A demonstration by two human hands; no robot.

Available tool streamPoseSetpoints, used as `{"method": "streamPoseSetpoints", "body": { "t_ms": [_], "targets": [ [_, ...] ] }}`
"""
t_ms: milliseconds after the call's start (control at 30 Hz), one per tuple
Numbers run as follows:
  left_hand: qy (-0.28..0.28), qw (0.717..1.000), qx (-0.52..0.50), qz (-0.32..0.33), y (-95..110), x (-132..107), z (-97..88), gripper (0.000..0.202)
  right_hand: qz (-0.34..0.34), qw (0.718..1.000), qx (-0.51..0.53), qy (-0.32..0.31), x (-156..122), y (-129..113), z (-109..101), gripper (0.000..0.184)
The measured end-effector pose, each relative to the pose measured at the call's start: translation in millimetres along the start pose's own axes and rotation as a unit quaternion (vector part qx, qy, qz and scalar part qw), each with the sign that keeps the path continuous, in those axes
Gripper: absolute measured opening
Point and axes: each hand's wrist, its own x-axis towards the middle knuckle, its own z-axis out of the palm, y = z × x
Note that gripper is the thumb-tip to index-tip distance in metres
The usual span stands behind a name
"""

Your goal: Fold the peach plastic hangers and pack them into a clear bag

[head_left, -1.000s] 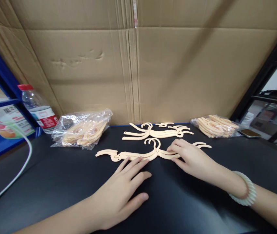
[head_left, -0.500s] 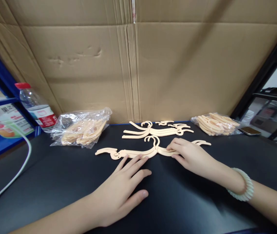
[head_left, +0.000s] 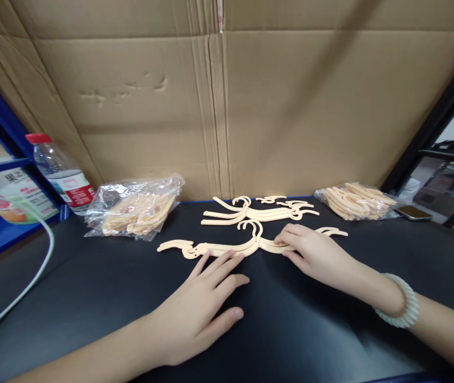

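A cream plastic hanger [head_left: 219,248] lies flat on the black tabletop [head_left: 91,298] in front of me. My left hand [head_left: 200,308] rests flat and open, its fingertips touching the hanger's left arm. My right hand [head_left: 314,255], a pale bead bracelet on its wrist, lies over the hanger's right arm with the fingers stretched out and pressing on it. Just behind lies a small stack of the same hangers [head_left: 258,213].
A clear bag of hangers [head_left: 134,207] lies at the back left, another bag [head_left: 356,201] at the back right beside a phone [head_left: 410,213]. A water bottle [head_left: 61,175] stands left, a white cable [head_left: 31,276] crosses the table. A cardboard wall [head_left: 227,106] closes the back.
Both hands stay on the hanger almost unmoved; the view has shifted slightly.
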Motion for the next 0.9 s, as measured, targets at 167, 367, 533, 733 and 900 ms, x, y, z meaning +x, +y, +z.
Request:
{"method": "streamPoseSetpoints", "body": {
  "t_ms": [167, 367, 533, 733, 900],
  "targets": [
    [0.007, 1.0, -0.004, 0.006, -3.3, 0.5, 0.1, 0.035, -0.003, 1.0, -0.005, 0.002, 0.3, -0.6, 0.3, 0.019],
    [0.017, 0.997, -0.053, 0.048, -6.3, 4.3, -3.0, 0.031, -0.036, 0.999, 0.007, 0.002, -0.7, -6.3, -5.4, 0.013],
    [-0.006, 0.997, -0.05, 0.063, -6.0, 6.2, -7.0, 0.033, -0.14, 0.984, 0.042, -0.103, -5.2, -14.9, -13.5, 0.014],
    [-0.006, 0.996, -0.032, 0.08, -6.7, 5.7, -7.7, 0.037, -0.14, 0.981, 0.057, -0.121, -5.9, -19.2, -15.8, 0.017],
    [-0.001, 0.997, -0.028, 0.076, -6.3, 5.9, -7.2, 0.038, -0.139, 0.981, 0.053, -0.124, -5.8, -19.0, -15.5, 0.017]
  ]
}}
